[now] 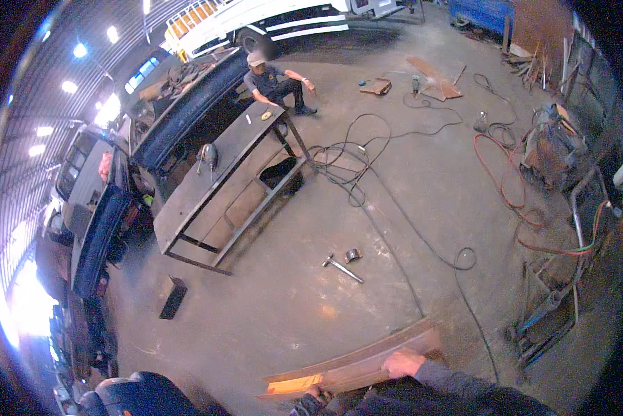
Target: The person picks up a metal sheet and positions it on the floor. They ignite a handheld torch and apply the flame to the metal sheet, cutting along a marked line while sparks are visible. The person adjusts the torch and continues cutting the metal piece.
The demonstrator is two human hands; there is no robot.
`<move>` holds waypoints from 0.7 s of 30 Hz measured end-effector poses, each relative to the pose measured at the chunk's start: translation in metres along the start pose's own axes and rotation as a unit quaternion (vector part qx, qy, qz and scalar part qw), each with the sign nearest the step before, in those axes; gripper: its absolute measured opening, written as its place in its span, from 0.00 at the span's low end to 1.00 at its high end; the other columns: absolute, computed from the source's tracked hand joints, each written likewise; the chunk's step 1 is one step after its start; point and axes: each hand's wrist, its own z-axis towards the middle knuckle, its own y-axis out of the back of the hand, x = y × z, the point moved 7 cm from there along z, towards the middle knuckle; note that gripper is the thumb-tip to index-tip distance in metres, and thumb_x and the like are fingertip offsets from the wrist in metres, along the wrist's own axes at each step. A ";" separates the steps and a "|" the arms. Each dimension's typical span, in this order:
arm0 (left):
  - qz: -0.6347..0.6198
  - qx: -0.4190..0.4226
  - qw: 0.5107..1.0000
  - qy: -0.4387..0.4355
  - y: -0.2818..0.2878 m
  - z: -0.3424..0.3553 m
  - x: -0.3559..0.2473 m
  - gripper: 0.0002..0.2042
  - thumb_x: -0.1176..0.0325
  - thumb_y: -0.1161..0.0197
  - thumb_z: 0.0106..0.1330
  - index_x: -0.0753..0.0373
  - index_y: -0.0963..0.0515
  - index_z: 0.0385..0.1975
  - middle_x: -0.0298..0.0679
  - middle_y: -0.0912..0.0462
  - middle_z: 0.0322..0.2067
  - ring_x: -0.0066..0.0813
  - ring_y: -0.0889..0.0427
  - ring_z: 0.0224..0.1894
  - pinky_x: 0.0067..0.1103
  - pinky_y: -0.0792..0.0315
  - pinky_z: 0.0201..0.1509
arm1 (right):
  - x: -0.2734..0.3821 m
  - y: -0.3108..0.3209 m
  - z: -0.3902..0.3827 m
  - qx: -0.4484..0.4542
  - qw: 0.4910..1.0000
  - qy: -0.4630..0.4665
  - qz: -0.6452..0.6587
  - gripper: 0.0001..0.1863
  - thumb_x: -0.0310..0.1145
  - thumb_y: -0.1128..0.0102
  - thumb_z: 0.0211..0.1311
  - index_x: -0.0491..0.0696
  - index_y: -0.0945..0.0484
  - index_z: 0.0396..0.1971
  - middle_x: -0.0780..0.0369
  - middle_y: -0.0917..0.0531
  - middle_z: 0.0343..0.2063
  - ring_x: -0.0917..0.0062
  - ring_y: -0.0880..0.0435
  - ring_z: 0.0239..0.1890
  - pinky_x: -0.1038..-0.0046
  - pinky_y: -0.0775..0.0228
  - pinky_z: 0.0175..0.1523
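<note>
A long, brown, rust-coloured metal channel [356,364] lies across the lower middle, low in front of me, its left end lit bright orange. My left hand [317,394] is closed on its near edge beside that lit end, partly cut off by dark sleeve and shadow. Farther right, my right hand [403,362] is closed at the channel's near side, slightly smeared, its fingertips hard to make out. Beyond the channel, a hammer [342,268] rests on the concrete floor, with a small round tin-like piece [353,255] by its head.
A metal-framed table [214,180] stands ahead left, a dark power tool [208,157] on it. Past it crouches a person [273,83]. Black cables [356,159] and a red hose [495,180] trail over the floor. A dark angle piece [173,298] lies left; a metal frame [550,305] stands right.
</note>
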 end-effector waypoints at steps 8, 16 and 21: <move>0.302 0.109 0.925 -0.204 -0.131 -0.032 -0.040 0.16 0.61 0.47 0.62 0.71 0.27 0.37 0.52 0.25 0.27 0.32 0.33 0.19 0.24 0.35 0.20 | -0.075 0.067 0.017 -0.058 0.993 -0.081 -0.059 0.09 0.37 0.40 0.47 0.55 0.13 0.28 0.60 0.12 0.32 0.60 0.13 0.37 0.56 0.22 0.37; 0.311 0.133 0.922 -0.187 -0.234 -0.039 -0.100 0.14 0.63 0.48 0.64 0.70 0.29 0.38 0.57 0.25 0.30 0.31 0.34 0.18 0.19 0.34 0.18 | -0.092 0.159 0.032 -0.149 0.982 -0.064 -0.101 0.07 0.37 0.42 0.49 0.54 0.16 0.24 0.61 0.13 0.29 0.61 0.14 0.35 0.57 0.24 0.35; -0.002 0.007 0.999 -0.045 -0.255 -0.026 -0.137 0.11 0.63 0.49 0.63 0.65 0.27 0.37 0.47 0.24 0.28 0.31 0.33 0.18 0.20 0.32 0.17 | -0.108 0.200 0.040 -0.080 0.990 -0.096 -0.060 0.12 0.36 0.42 0.48 0.51 0.15 0.32 0.58 0.12 0.34 0.59 0.14 0.41 0.56 0.23 0.40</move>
